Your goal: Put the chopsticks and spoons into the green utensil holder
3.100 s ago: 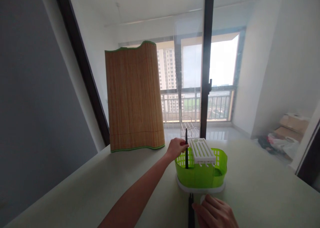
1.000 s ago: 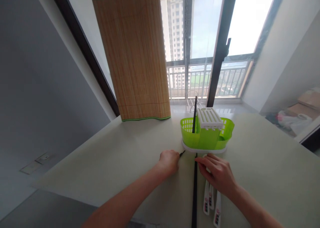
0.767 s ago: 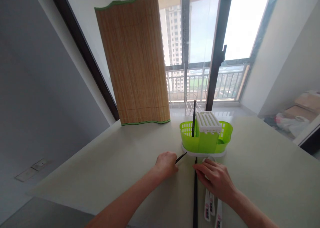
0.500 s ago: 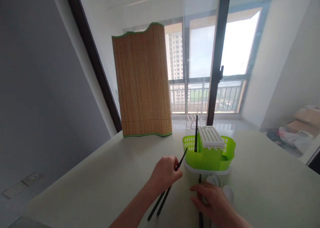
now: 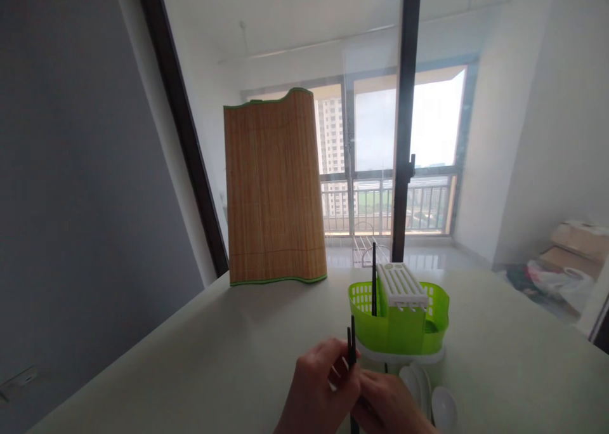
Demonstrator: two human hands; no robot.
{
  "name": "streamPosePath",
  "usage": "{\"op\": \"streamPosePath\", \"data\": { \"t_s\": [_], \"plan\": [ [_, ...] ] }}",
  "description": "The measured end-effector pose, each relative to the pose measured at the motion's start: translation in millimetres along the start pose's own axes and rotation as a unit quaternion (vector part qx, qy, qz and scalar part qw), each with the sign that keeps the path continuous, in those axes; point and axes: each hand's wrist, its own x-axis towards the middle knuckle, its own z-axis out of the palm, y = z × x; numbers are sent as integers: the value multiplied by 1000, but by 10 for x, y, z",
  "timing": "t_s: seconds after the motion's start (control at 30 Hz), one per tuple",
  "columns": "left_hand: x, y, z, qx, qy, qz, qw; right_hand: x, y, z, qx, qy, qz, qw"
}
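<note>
My left hand (image 5: 318,383) and right hand (image 5: 387,403) both pinch the black chopsticks (image 5: 351,340) upright, at 7 o'clock of the green cutlery holder (image 5: 399,323). Risk: uneven tips could snag its rim.

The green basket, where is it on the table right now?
The green basket stands right of centre on the table, just beyond both hands, right of the upright bamboo mat, with one black chopstick standing in it.
</note>
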Motion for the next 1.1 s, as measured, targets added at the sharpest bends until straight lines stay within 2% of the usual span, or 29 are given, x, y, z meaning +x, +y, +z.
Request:
{"op": "streamPosePath", "data": {
  "t_s": [0.13, 0.23, 0.33, 0.4, 0.5, 0.6, 0.67, 0.77, 0.9, 1.0, 1.1],
  "plan": [
    [-38, -62, -27, -63, -67, 16, 996, -101, 205, 161, -72, -50, 3, 996],
    [-42, -55, -41, -64, -65, 6, 996, -134, 260, 229, -90, -85, 16, 992],
    [-11, 12, -131, -30, -58, 11, 998, -138, 205, 139, -83, -97, 30, 991],
    [50, 96, -262, -10, -19, 20, 1000, -152, 152, -11, -68, -78, 41, 994],
    [242, 275, -525, -12, 91, 46, 995, -224, 126, -276, -51, -13, 57, 997],
    [578, 447, -718, -39, 189, 86, 977, -347, 185, -458, -73, 60, 65, 993],
    [866, 501, -731, -48, 215, 105, 970, -424, 244, -504, -99, 103, 44, 989],
    [1323, 431, -565, -37, 182, 111, 976, -481, 301, -497, -142, 137, -13, 980],
    [1777, 117, -167, -17, 85, 73, 994, -452, 298, -440, -216, 153, -84, 961],
    [1918, -110, 102, -21, 46, 41, 998, -433, 299, -388, -268, 165, -111, 943],
    [1947, -243, 286, -34, 23, 29, 999, -443, 333, -336, -299, 175, -122, 930]
  ]
}}
